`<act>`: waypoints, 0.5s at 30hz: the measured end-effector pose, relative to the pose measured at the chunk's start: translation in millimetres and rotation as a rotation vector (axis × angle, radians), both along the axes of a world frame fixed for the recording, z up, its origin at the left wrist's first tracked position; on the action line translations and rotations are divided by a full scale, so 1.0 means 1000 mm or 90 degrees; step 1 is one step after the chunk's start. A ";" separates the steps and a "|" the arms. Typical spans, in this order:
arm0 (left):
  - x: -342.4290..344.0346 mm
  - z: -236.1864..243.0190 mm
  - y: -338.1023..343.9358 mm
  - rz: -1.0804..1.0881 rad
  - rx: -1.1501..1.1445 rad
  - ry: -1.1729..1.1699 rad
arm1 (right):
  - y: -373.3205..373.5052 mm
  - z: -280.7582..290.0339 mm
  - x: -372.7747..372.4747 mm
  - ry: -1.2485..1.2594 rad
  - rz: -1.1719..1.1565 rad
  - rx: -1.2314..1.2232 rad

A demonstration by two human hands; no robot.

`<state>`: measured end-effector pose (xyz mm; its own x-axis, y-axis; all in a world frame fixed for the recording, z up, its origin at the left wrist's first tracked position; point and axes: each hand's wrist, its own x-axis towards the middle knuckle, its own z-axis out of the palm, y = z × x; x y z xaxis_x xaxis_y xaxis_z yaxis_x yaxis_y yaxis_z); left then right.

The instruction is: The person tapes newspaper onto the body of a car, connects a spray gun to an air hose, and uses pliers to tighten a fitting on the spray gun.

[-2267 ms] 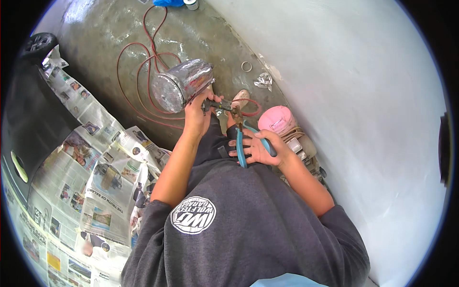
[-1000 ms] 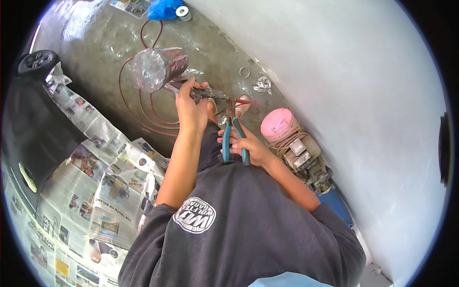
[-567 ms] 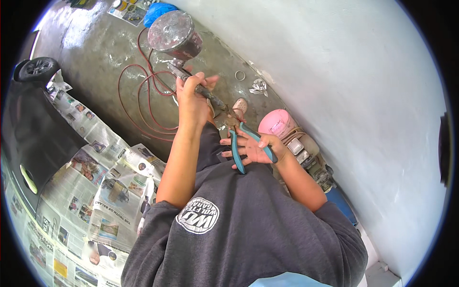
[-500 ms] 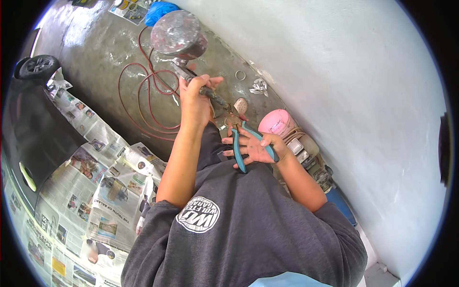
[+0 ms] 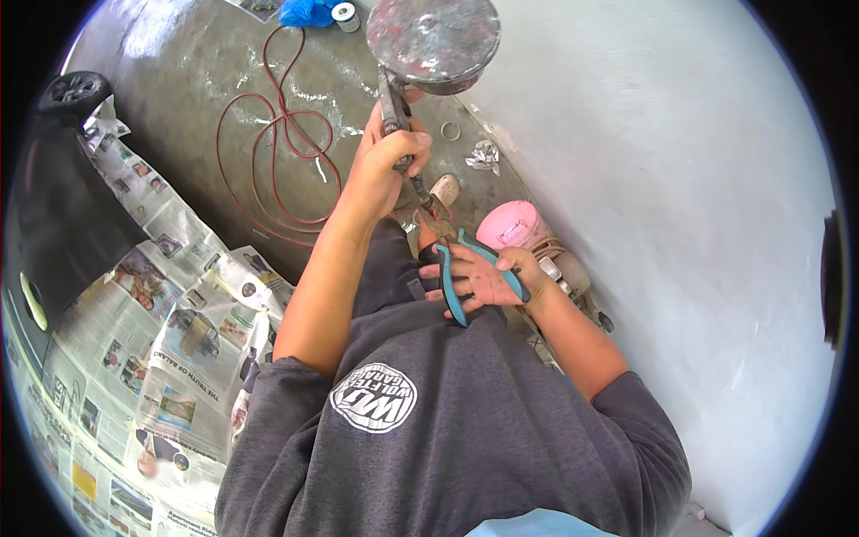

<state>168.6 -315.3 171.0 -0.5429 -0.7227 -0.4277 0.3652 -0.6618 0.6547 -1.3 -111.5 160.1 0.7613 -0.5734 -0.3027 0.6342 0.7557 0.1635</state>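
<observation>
Currently, the left hand (image 5: 383, 161) has its grip closed around the spray gun (image 5: 434, 38), above the floor (image 5: 174, 125), near its edge by the wall (image 5: 680, 206). The right hand (image 5: 486, 281) holds the pliers (image 5: 451, 288), fingers spread; their jaws are at the spray gun's end.

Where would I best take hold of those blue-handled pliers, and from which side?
Probably by the two long blue handles, coming from the side nearest the person's body. They spread toward the body in an open V, across the right hand, while the metal head points away, toward the end of the spray gun.
</observation>
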 end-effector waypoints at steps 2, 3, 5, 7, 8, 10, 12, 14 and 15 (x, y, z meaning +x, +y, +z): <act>0.001 0.002 0.000 -0.005 0.002 0.002 | 0.009 -0.007 -0.002 0.010 0.020 0.025; 0.001 0.003 0.001 -0.003 -0.004 -0.011 | 0.013 -0.008 -0.004 0.043 0.028 0.050; 0.002 0.005 0.004 0.000 -0.016 -0.036 | 0.020 -0.008 -0.006 0.111 0.043 0.101; 0.004 0.004 0.007 0.004 -0.003 -0.020 | 0.023 -0.007 -0.008 0.064 0.021 0.022; 0.004 0.003 0.008 0.005 0.002 -0.011 | 0.023 -0.004 -0.008 0.042 0.009 -0.018; 0.003 0.001 0.008 0.036 0.012 0.006 | 0.019 0.001 -0.001 -0.002 -0.039 -0.015; 0.002 0.001 0.008 0.061 0.013 0.020 | 0.019 0.003 0.003 -0.023 -0.070 -0.026; 0.001 0.001 0.010 0.077 0.009 0.027 | 0.024 0.001 0.007 -0.026 -0.089 -0.046; 0.001 0.001 0.009 0.072 0.009 0.038 | 0.026 0.002 0.007 -0.035 -0.095 -0.035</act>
<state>169.7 -306.0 172.5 -0.4836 -0.7747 -0.4073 0.4761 -0.6233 0.6203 6.1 -85.4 161.9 0.6814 -0.6952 -0.2288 0.7309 0.6629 0.1622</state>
